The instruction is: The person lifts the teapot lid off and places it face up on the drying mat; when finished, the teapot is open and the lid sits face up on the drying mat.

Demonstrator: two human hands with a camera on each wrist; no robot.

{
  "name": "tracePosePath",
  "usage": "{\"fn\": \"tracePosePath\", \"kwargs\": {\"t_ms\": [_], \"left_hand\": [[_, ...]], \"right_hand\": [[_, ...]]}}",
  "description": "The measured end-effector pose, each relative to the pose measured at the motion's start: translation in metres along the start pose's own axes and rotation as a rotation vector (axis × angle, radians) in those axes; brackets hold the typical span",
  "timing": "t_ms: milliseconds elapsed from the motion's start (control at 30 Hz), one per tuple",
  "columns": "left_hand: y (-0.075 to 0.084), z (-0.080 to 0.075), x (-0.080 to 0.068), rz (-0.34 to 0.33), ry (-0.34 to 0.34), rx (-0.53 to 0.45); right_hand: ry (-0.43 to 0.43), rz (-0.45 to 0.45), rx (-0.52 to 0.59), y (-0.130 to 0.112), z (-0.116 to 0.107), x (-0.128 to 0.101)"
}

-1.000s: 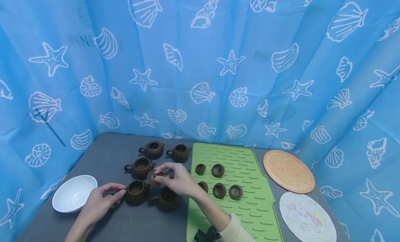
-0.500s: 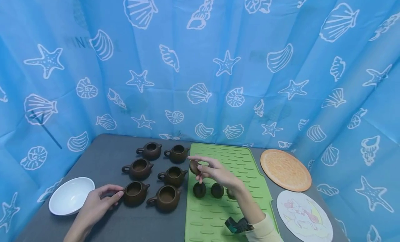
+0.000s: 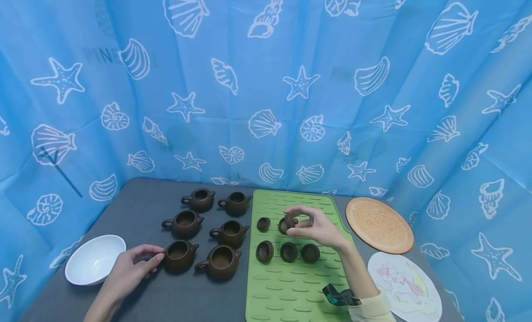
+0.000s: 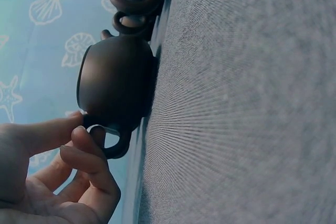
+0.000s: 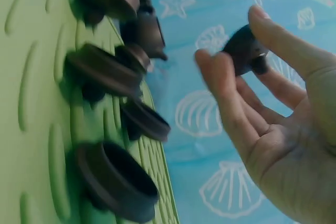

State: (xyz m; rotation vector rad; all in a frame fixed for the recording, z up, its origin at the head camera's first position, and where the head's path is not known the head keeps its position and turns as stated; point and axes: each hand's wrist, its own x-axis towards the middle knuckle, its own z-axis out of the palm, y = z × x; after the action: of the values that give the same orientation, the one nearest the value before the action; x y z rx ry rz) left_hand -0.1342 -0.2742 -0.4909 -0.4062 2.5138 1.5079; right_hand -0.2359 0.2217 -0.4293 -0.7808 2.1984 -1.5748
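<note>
Right hand (image 3: 317,227) above the far part of the green mat (image 3: 291,285), pinching a small brown lid (image 3: 289,220) between thumb and fingertips, the lid tipped on edge and just over another lid on the mat. Left hand (image 3: 129,269) down on the grey bench (image 3: 166,299), fingers curled at the handle of the near-left teapot (image 3: 179,256), upright, mouth up, handle toward the white bowl (image 3: 95,259).
</note>
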Motion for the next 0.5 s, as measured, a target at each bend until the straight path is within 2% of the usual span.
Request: {"fn": "tracePosePath", "kwargs": {"t_ms": [300, 400, 500], "left_hand": [[0.000, 0.000, 0.001, -0.008, -0.004, -0.005], [0.000, 0.000, 0.001, -0.003, -0.002, -0.006], [0.000, 0.000, 0.000, 0.005, -0.001, -0.005]], "right_hand": [[0.146, 0.115, -0.091, 0.019, -0.020, -0.011], [0.161, 0.163, -0.102, 0.026, -0.024, -0.012], [0.150, 0.173, -0.153, 0.034, -0.028, -0.011]]}}
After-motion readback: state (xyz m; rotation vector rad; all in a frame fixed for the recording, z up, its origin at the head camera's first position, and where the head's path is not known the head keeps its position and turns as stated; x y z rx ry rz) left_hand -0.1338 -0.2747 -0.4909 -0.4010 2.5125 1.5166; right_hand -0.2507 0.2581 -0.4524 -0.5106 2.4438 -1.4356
